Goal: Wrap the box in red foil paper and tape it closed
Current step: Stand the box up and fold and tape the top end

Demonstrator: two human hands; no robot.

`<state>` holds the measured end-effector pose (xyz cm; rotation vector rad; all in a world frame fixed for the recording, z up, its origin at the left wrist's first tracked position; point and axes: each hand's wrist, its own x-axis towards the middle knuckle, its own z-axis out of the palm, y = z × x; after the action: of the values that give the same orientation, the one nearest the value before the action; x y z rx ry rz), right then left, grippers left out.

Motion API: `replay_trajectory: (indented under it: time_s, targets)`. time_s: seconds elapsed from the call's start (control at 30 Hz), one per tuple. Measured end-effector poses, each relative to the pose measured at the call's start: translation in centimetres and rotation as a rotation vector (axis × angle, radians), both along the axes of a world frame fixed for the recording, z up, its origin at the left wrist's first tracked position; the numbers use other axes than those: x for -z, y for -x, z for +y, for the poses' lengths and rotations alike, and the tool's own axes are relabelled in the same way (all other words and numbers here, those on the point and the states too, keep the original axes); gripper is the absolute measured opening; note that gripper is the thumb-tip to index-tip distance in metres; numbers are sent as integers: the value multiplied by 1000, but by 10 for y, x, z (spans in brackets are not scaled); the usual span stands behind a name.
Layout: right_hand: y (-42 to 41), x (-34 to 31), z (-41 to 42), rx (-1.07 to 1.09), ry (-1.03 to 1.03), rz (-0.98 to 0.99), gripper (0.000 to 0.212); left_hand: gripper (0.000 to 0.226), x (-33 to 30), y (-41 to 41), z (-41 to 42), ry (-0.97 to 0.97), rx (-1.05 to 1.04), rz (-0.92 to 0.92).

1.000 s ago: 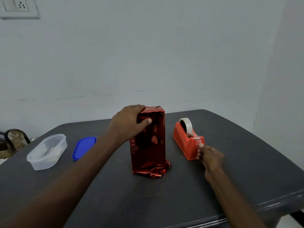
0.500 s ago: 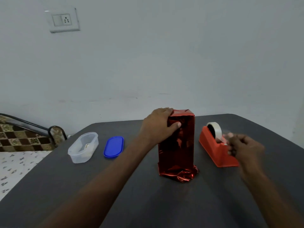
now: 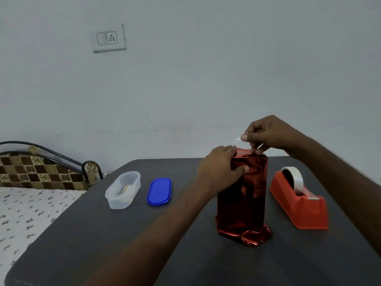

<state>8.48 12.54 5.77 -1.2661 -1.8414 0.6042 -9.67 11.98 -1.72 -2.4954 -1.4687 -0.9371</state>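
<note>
Box: the box (image 3: 243,195) stands upright on the dark table (image 3: 127,244), wrapped in red foil paper, between the blue lid (image 3: 159,190) on its left and the orange tape dispenser (image 3: 299,205) on its right.
Left hand: your left hand (image 3: 220,170) is clamped round the box's upper left, thumb pressed on the near face.
Right hand: your right hand (image 3: 266,135) is pinched shut on a clear strip of tape (image 3: 238,139) just above the top fold.
Tape risk: the strip is barely visible and could curl onto itself or your fingers before it lands.
Fold risk: ease the left grip and the top flaps may spring open.
Bottom risk: the foil at the base (image 3: 245,236) is crumpled and looks unsealed, so pressing down hard could rock the tall box.
</note>
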Motion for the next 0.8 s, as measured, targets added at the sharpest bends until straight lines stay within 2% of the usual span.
replay_trajectory:
  time_s: [0.13,0.53,0.8]
  targets:
    - [5,2,20,88,46,-102,19,73,1,-1,3,20,-7,-41]
    - [12,16,30,248,-5,-135,22,76,3,-3,7,34,-3,-44]
    - [24,15,35,419,-36,-412,23,67,3,-5,8,2,5,-54]
